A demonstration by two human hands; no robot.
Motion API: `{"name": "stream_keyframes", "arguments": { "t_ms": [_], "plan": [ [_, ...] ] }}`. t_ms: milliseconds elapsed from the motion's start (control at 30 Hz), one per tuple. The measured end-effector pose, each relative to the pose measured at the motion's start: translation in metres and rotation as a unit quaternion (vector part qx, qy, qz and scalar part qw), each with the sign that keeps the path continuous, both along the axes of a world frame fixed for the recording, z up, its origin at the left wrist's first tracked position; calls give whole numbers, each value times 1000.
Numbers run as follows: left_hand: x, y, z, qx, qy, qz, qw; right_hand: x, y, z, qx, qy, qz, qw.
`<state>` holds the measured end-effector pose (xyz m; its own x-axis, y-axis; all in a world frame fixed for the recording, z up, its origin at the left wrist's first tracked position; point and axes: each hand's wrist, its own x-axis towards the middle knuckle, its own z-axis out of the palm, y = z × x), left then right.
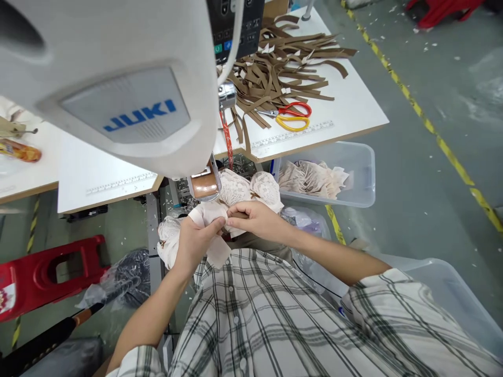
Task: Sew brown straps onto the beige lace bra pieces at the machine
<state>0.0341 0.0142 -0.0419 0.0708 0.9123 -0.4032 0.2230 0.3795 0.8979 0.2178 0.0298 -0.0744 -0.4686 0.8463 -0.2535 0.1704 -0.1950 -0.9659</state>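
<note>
Below the head of a white JUKI sewing machine (141,112), cream lace garments (234,187) lie bunched in front of my body. My left hand (196,238) is closed on a pale cream fabric strip (209,212), whose lower end hangs down beneath the fingers. Close beside it, my right hand (253,217) has its fingers pinched together at the edge of the same strip. The two hands nearly touch at the fingertips. A lace cup (266,187) with a small brown bow lies just beyond my right hand.
Brown straps (275,73), red and yellow scissors (293,116) lie on the white table (357,104). A clear bin (363,178) with beige fabric stands below its edge. At the left are another white tabletop (106,178) and a red plastic stool (47,272).
</note>
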Motion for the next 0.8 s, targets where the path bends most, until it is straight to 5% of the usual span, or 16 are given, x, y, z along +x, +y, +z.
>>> {"name": "stream_keyframes", "arguments": {
  "t_ms": [133,300,400,500,600,700,800],
  "plan": [
    [-4,-8,-1,-30,-93,34,995,1,5,17,106,-48,11,993],
    [-8,-32,-17,39,-285,130,949,9,29,47,-71,62,87,992],
    [-5,-40,-20,80,-339,97,932,8,48,70,-106,64,153,980],
    [-12,-34,-11,169,-250,60,951,2,65,94,-56,37,250,966],
    [-31,-16,0,328,-132,-6,935,-7,80,108,95,-86,288,949],
    [-50,4,2,489,86,-92,863,-15,91,108,247,-254,239,904],
    [-61,24,-6,550,307,-189,754,-19,96,101,280,-307,221,883]
  ]
}}
